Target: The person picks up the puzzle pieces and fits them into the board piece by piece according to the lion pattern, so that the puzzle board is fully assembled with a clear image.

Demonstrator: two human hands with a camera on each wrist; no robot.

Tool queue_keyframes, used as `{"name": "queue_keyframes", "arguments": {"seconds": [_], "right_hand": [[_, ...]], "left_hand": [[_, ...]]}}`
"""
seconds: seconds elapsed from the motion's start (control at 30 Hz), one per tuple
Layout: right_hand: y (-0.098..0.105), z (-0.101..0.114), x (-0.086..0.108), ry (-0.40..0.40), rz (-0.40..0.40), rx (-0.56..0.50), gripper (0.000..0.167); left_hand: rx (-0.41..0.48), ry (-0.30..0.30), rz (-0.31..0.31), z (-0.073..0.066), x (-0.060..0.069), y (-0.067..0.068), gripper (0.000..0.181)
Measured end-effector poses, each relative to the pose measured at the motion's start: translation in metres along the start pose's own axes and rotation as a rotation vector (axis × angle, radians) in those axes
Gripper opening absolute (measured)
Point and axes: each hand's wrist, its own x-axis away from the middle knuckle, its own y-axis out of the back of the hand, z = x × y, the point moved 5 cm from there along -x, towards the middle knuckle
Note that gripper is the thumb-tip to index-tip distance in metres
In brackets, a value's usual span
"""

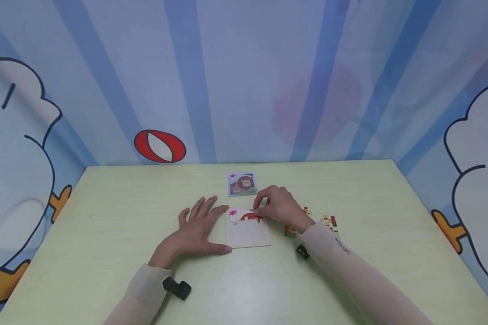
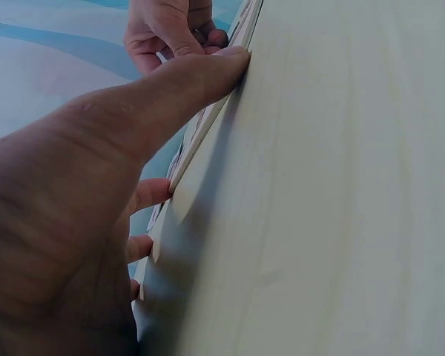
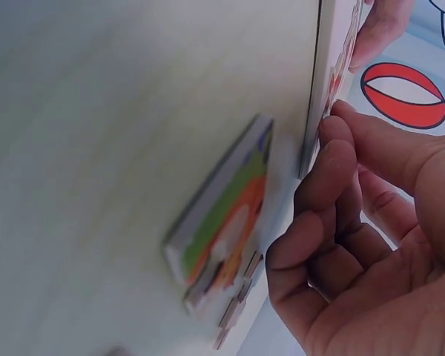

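A pale square puzzle board lies on the table, with joined pieces showing a pink shape and reddish-brown parts along its far side. The left hand is spread at the board's left edge, thumb at the near corner and index finger at the far corner; the left wrist view shows its thumb against the edge. At the board's far right, the right hand pinches a puzzle piece between thumb and index finger, mostly hidden by the fingertips. The right wrist view shows the right hand's other fingers curled.
A square lion picture lies beyond the board. Loose puzzle pieces lie right of the board, some partly behind the right wrist; one is close in the right wrist view. A patterned cloth stands behind the table.
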Motion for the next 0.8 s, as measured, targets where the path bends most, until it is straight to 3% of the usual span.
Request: {"name": "queue_keyframes", "arguments": {"seconds": [0.4,0.8], "right_hand": [[0.016,-0.004,0.002,0.025,-0.009,-0.071,0.007],[0.041,-0.026,0.014,-0.001,-0.039,-0.101,0.017]], "left_hand": [[-0.009,-0.003,-0.008,0.002,0.000,-0.001,0.106],[-0.005,-0.013,-0.013,0.001,0.000,-0.001,0.106]]}}
